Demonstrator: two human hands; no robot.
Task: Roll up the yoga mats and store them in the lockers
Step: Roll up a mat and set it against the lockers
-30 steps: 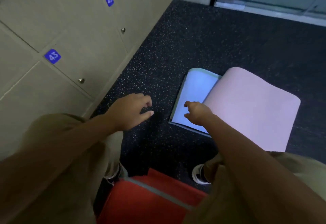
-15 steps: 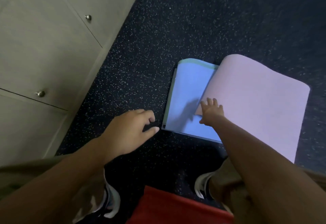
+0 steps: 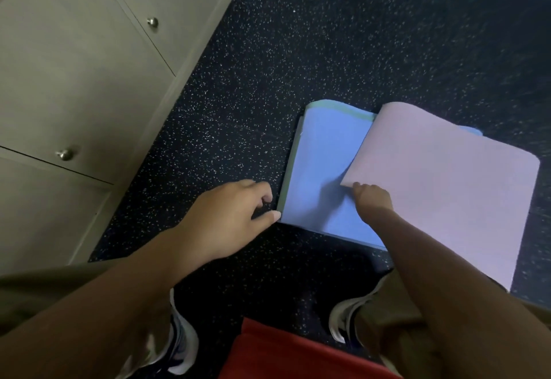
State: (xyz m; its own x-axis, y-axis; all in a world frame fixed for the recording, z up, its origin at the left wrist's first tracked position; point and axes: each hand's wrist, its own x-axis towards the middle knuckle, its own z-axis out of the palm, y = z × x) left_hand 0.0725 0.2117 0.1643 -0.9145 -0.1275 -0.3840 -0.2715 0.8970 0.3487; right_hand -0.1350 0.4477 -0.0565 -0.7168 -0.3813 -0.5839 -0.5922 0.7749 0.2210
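Single head view, looking steeply down, close over hands and floor.

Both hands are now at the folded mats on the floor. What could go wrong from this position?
The right hand holds only a corner of the pink mat, so it may slip out or crease. The pink mat lies askew on the blue mat, so rolling may drag both. The left hand, at the blue mat's edge, grips nothing.

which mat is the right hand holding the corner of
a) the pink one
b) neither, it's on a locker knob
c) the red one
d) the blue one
a: the right hand grips the near left corner of the pink mat, which lies on top of the blue mat.
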